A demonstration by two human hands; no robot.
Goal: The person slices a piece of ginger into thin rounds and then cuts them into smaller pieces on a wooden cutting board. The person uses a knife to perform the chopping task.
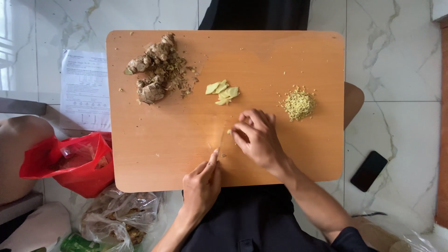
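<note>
My left hand (pixel 201 183) grips a knife (pixel 221 141) whose thin blade points away from me over the wooden board (pixel 163 140). My right hand (pixel 257 136) has its fingers curled down on a small pale piece of ginger (pixel 229 132) right beside the blade. Farther up the board lie a few ginger slices (pixel 223 92), a heap of minced ginger (pixel 299 103) to the right, and whole ginger roots with peelings (pixel 155 70) to the left.
A red plastic bag (pixel 70 163) and a clear bag of roots (pixel 119 217) lie left of the board. A printed sheet (pixel 85 88) lies on the marble floor. A dark phone (pixel 368 171) rests to the right.
</note>
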